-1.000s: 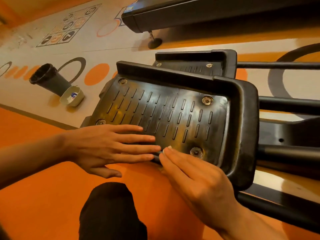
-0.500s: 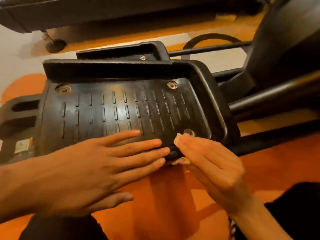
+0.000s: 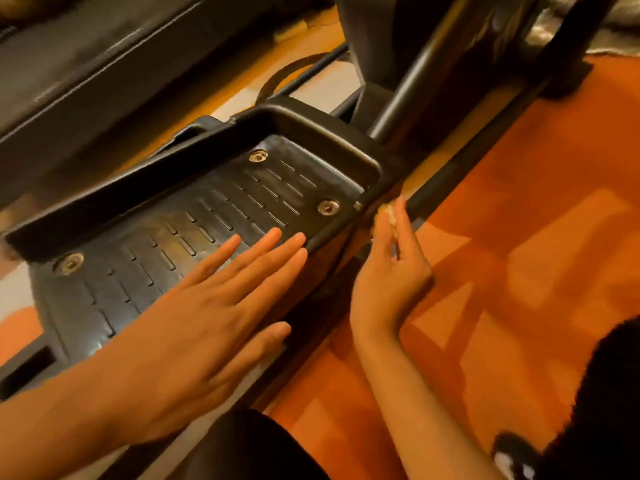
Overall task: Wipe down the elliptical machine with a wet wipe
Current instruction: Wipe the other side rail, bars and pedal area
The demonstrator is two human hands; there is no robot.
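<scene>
Step in hand looks like edge wiping: right hand [image 3: 388, 271] pinches a wadded wet wipe [image 3: 388, 213] at the front outer corner of the elliptical's foot pedal [image 3: 214, 209], beside the dark rail [image 3: 433, 197]. Left hand [image 3: 207, 327] lies flat on the ribbed tread, fingers straight and slightly spread. Next move probably calls for dragging the wipe along that rim or the rail, with the left hand bracing.

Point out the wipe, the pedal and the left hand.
wipe [image 3: 388, 212]: head view, its exposed crumpled end.
pedal [image 3: 221, 209]: head view, bare ribbed tread.
left hand [image 3: 207, 327]: head view, back of the hand.
</scene>
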